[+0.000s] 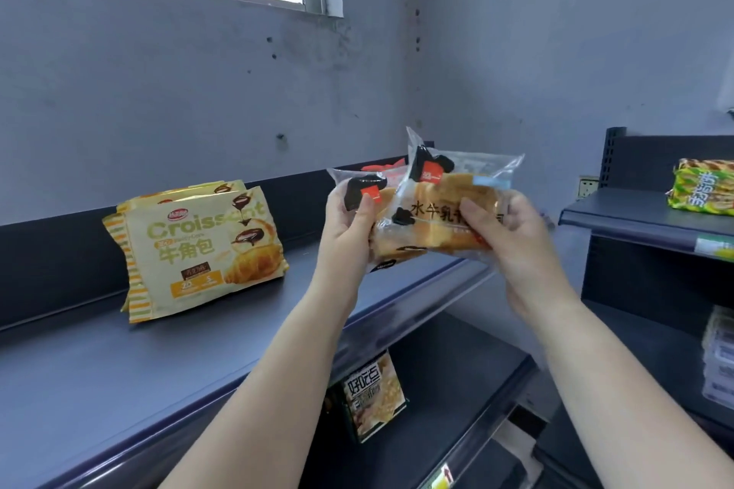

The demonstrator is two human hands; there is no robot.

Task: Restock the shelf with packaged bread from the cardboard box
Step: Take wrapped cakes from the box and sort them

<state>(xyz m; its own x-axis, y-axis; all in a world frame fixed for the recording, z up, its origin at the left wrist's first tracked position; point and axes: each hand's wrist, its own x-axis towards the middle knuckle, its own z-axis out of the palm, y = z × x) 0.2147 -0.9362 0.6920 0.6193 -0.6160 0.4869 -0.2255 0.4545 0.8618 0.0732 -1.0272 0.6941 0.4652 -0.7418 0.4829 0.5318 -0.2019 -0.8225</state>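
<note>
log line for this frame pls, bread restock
phase: carrying to shelf | left hand: holds rear bread pack | right hand: holds front bread pack | top shelf: croissant bags standing | box: unseen

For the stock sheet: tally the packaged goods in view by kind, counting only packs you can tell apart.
Clear bread packs held in the hands: 2
Croissant packs on the top shelf: at least 2; the stack hides any more
Dark snack pack on the lower shelf: 1
Green-yellow pack on the right shelf: 1
Total: at least 6
</note>
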